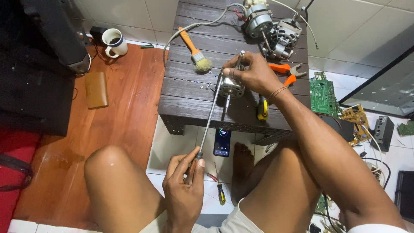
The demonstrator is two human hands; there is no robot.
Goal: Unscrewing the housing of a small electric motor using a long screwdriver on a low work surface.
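My right hand (254,74) grips a small metal motor part (230,87) with a shaft, held on the dark wooden table (189,99). Low in the view, my left hand (185,185) is closed around the handle of a long screwdriver (210,116). Its thin steel shank slants up to the motor part, and the tip meets it under my right fingers. Small screws lie loose on the table near the part.
An orange-handled brush (194,49), orange pliers (284,71), a yellow-black tool (262,108) and two larger motors (269,26) lie on the table. A phone (222,142) and small screwdriver (220,193) are on the floor. Circuit boards (323,97) sit right; a mug (114,42) left.
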